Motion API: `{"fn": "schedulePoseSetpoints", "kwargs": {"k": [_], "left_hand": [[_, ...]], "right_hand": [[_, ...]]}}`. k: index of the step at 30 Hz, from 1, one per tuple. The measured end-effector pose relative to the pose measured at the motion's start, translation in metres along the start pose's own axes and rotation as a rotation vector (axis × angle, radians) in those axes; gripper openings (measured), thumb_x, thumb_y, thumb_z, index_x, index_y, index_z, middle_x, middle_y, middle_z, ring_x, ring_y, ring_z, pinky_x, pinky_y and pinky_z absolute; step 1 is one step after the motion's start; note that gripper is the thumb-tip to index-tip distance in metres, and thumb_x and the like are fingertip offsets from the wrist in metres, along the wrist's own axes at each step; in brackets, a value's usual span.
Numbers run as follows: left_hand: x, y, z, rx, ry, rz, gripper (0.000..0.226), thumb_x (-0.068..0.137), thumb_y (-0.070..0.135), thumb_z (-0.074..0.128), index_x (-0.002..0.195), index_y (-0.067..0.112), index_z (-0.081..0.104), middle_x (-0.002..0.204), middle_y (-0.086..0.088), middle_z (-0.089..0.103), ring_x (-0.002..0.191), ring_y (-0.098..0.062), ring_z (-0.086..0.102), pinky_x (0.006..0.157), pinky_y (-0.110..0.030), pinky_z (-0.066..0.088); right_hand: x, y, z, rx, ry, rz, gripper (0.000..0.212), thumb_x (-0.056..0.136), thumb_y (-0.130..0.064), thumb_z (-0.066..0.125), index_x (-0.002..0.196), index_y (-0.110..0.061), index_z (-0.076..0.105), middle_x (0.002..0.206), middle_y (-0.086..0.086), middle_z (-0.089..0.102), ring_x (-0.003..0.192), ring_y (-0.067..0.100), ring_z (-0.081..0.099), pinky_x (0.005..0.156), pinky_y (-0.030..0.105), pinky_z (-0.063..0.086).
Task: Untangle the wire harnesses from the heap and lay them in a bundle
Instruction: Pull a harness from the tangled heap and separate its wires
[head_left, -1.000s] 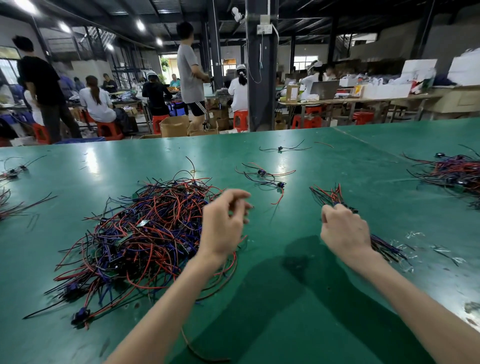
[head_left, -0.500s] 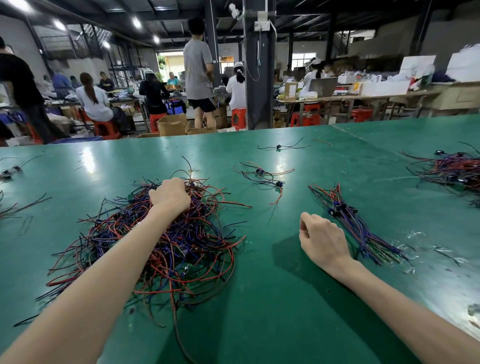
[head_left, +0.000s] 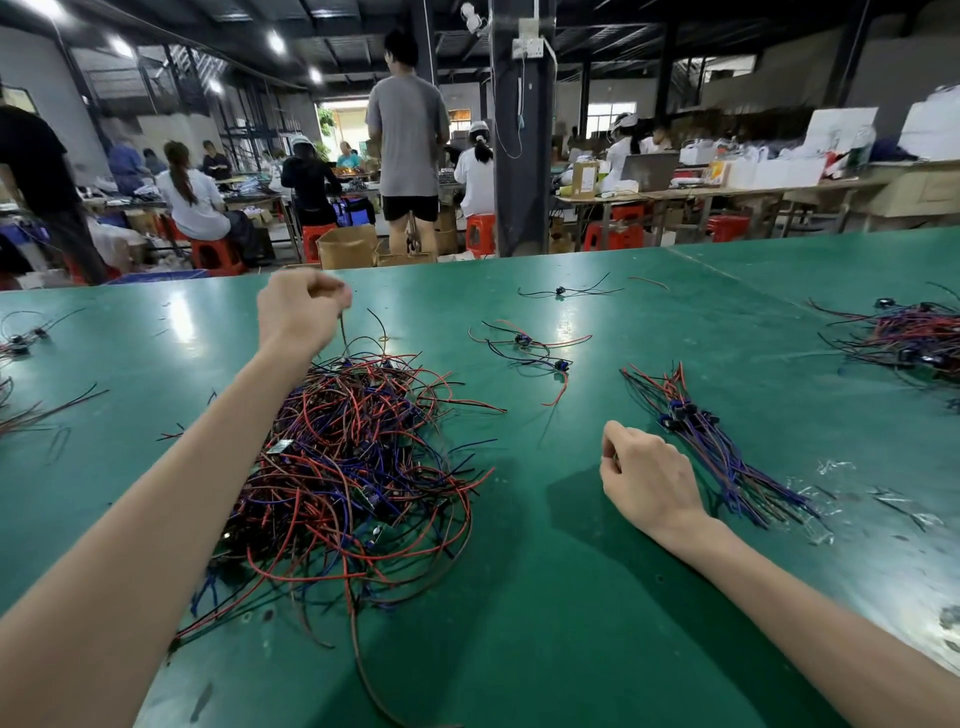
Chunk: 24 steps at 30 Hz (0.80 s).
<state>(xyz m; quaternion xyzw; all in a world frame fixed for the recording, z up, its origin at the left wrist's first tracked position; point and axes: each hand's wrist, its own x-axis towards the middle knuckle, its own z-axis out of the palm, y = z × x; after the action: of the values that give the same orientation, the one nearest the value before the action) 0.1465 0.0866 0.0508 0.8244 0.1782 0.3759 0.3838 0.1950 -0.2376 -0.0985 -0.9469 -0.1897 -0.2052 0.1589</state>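
A tangled heap of red, blue and black wire harnesses (head_left: 353, 467) lies on the green table (head_left: 545, 623), left of centre. My left hand (head_left: 301, 309) is raised above the heap's far edge and pinches a thin wire that runs down into the heap. To the right, a straightened bundle of harnesses (head_left: 711, 441) lies diagonally on the table. My right hand (head_left: 644, 478) rests on the table just left of that bundle, fingers curled, with nothing visible in it.
Two loose harnesses (head_left: 524, 345) lie beyond the heap, another (head_left: 563, 291) farther back. A second tangle (head_left: 914, 338) sits at the right edge, stray wires (head_left: 21, 343) at the left. Clear plastic scraps (head_left: 831, 467) lie right of the bundle. People work at benches behind.
My left hand dipped into the heap, then rose up and away holding a wire. My right hand drew left off the bundle and now rests beside it.
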Motion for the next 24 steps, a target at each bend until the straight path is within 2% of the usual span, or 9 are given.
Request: {"fn": "schedulePoseSetpoints", "kwargs": {"k": [3,7,11,14,16,18,20,22,24], "left_hand": [[-0.004,0.027,-0.007,-0.203,0.026,0.097,0.005,0.089,0.011,0.065,0.094,0.011,0.066,0.081,-0.001,0.066,0.071,-0.01,0.063,0.061,-0.019,0.053],[-0.014,0.045,-0.005,-0.46,-0.121,0.061,0.003,0.088,0.005,0.064,0.087,0.007,0.065,0.08,-0.007,0.068,0.067,-0.011,0.067,0.061,-0.017,0.054],[-0.027,0.033,0.013,-0.513,-0.222,-0.111,0.004,0.087,-0.001,0.06,0.088,0.001,0.064,0.084,-0.013,0.067,0.068,-0.017,0.068,0.063,-0.021,0.058],[-0.035,0.01,0.024,-0.289,-0.574,-0.189,0.021,0.09,0.003,0.057,0.11,-0.003,0.062,0.096,-0.009,0.066,0.069,-0.011,0.058,0.064,-0.013,0.051],[-0.037,-0.01,0.03,0.019,-0.705,-0.087,0.026,0.092,0.002,0.056,0.116,0.002,0.064,0.108,-0.006,0.065,0.083,-0.012,0.058,0.075,-0.018,0.046],[-0.035,-0.025,0.031,0.235,-0.578,0.009,0.025,0.093,0.002,0.053,0.112,0.007,0.068,0.106,-0.008,0.067,0.081,-0.02,0.058,0.067,-0.022,0.044],[-0.032,-0.035,0.029,0.329,-0.442,0.004,0.023,0.096,0.008,0.048,0.101,0.008,0.07,0.091,-0.012,0.068,0.061,-0.024,0.055,0.053,-0.023,0.039],[-0.028,-0.042,0.028,0.384,-0.405,-0.023,0.024,0.1,0.016,0.041,0.089,0.008,0.06,0.089,-0.019,0.067,0.071,-0.03,0.063,0.059,-0.029,0.046],[-0.025,-0.048,0.029,0.4,-0.401,-0.055,0.024,0.101,0.019,0.037,0.088,0.006,0.053,0.095,-0.024,0.067,0.082,-0.029,0.067,0.073,-0.039,0.052]], "right_hand": [[0.0,0.0,0.001,0.005,0.001,0.004,0.006,0.086,-0.013,0.053,0.082,-0.012,0.049,0.078,0.005,0.062,0.067,0.03,0.056,0.055,0.031,0.032],[-0.001,0.001,0.001,0.013,-0.003,0.011,0.006,0.086,-0.014,0.054,0.082,-0.012,0.049,0.079,0.004,0.063,0.069,0.03,0.057,0.056,0.031,0.033],[-0.001,0.001,0.001,0.028,0.001,0.017,0.006,0.086,-0.014,0.054,0.082,-0.013,0.049,0.079,0.003,0.063,0.068,0.029,0.056,0.056,0.03,0.032],[0.0,0.001,0.001,0.052,-0.005,0.021,0.007,0.087,-0.014,0.054,0.082,-0.013,0.049,0.078,0.003,0.063,0.067,0.028,0.055,0.055,0.03,0.035],[0.0,0.002,0.0,0.059,-0.012,0.02,0.007,0.087,-0.014,0.054,0.082,-0.013,0.05,0.077,0.002,0.063,0.067,0.027,0.056,0.055,0.03,0.037],[0.0,0.003,0.001,0.056,-0.011,0.019,0.007,0.087,-0.014,0.053,0.082,-0.013,0.049,0.076,0.002,0.062,0.066,0.027,0.055,0.055,0.03,0.035],[0.001,0.003,0.001,0.054,-0.008,0.015,0.007,0.087,-0.014,0.053,0.082,-0.012,0.049,0.076,0.002,0.062,0.066,0.027,0.055,0.055,0.03,0.033],[0.001,0.003,0.002,0.055,-0.007,0.015,0.007,0.087,-0.014,0.053,0.082,-0.012,0.049,0.075,0.003,0.062,0.065,0.028,0.055,0.055,0.03,0.034],[0.001,0.003,0.002,0.055,-0.006,0.011,0.007,0.086,-0.014,0.053,0.081,-0.012,0.049,0.076,0.003,0.063,0.065,0.028,0.055,0.054,0.03,0.033]]}}
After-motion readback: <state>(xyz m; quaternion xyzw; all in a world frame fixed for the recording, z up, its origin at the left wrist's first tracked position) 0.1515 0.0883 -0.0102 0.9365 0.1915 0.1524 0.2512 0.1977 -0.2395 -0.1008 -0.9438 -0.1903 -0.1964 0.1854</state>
